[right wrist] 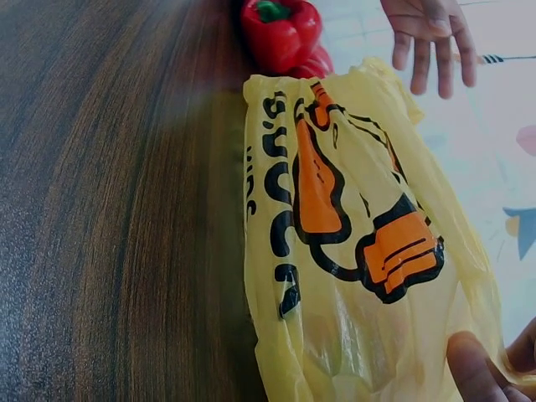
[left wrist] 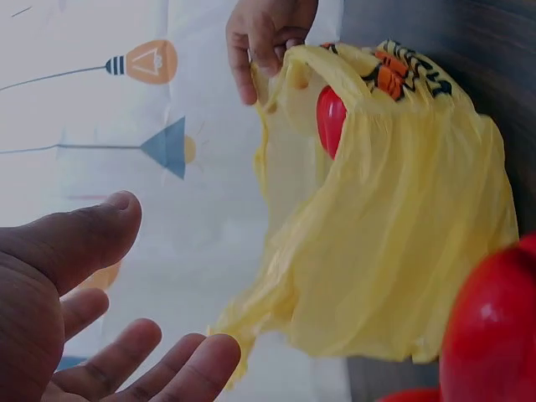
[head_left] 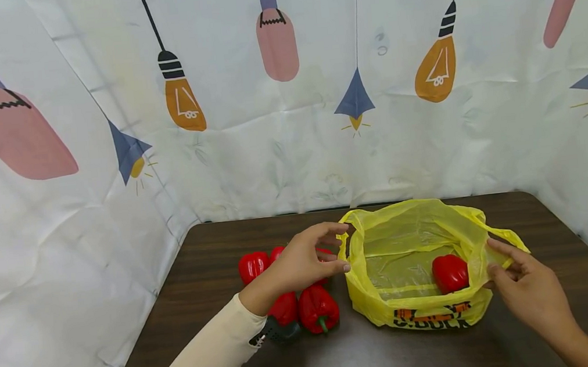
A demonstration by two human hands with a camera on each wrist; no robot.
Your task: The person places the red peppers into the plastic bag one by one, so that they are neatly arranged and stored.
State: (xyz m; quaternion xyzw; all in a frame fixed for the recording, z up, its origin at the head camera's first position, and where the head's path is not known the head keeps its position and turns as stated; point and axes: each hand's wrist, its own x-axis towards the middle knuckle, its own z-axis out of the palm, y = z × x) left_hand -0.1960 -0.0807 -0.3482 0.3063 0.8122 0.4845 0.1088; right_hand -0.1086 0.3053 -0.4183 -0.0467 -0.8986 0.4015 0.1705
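Observation:
A yellow plastic bag point(head_left: 364, 297) stands with its mouth spread wide, orange and black print on its front. One red bell pepper point(head_left: 450, 273) lies inside, toward the right. My right hand point(head_left: 531, 288) pinches the bag's right side by the handle between thumb and fingers. At the left handle, my left hand point(head_left: 306, 258) has its fingers extended and thumb apart; the left wrist view shows nothing in its palm point(left wrist: 29, 335). Several red bell peppers point(head_left: 318, 308) sit on the table left of the bag, partly hidden behind the left hand and forearm.
The dark wood-grain table point(head_left: 393, 361) carries everything. Behind it and along the sides hangs a white curtain point(head_left: 251, 170) printed with lamps and bulbs. A dark wrist device point(head_left: 281, 329) under the left sleeve overlaps the nearest peppers in the head view.

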